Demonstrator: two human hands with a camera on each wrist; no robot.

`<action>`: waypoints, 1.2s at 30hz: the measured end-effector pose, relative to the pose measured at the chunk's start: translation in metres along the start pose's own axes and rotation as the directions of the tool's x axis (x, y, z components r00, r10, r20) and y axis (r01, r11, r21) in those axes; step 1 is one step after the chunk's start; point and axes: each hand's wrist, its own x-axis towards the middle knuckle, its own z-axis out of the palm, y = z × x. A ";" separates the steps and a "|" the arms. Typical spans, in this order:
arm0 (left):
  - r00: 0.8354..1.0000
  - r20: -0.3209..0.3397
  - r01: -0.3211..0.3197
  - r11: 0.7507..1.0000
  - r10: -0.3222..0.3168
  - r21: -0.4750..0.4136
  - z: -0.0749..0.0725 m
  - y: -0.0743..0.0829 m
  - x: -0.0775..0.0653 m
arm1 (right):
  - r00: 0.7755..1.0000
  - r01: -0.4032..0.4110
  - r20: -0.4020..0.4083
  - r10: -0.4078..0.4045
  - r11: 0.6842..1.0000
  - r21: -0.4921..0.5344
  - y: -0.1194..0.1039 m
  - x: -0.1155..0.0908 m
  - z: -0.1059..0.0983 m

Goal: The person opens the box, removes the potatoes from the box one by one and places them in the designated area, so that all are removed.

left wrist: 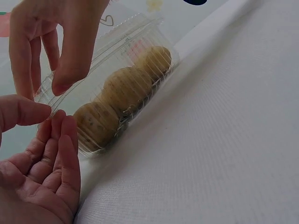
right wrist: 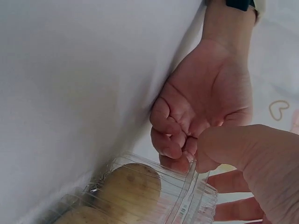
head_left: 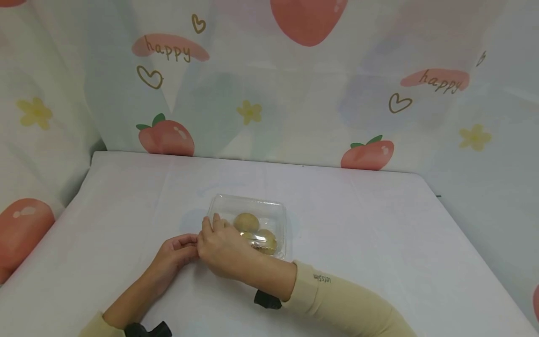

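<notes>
A clear plastic clamshell box (head_left: 271, 209) with potatoes inside sits on the white table. Three potatoes (left wrist: 127, 89) show through its ribbed side in the left wrist view. At the box's left end, my left hand (head_left: 171, 255) pinches the rim between thumb and fingertips, palm turned up. My right hand (head_left: 225, 250) reaches across the front from the right and grips the same end, its thumb on the near side of the rim and its fingers behind. In the right wrist view, the thumb (right wrist: 205, 148) presses at the rim close beside the left fingertips.
The white-covered table (head_left: 358, 243) stretches around the box on all sides. Behind it hangs a printed cloth backdrop (head_left: 294, 103) with fruit, flowers and hearts. Black wrist devices (head_left: 267, 299) sit under both forearms.
</notes>
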 end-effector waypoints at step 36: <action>0.984 -0.176 -0.018 0.999 0.009 -0.047 0.017 -0.002 0.000 | 0.998 0.011 -0.065 -0.013 1.000 -0.022 -0.005 -0.003 0.006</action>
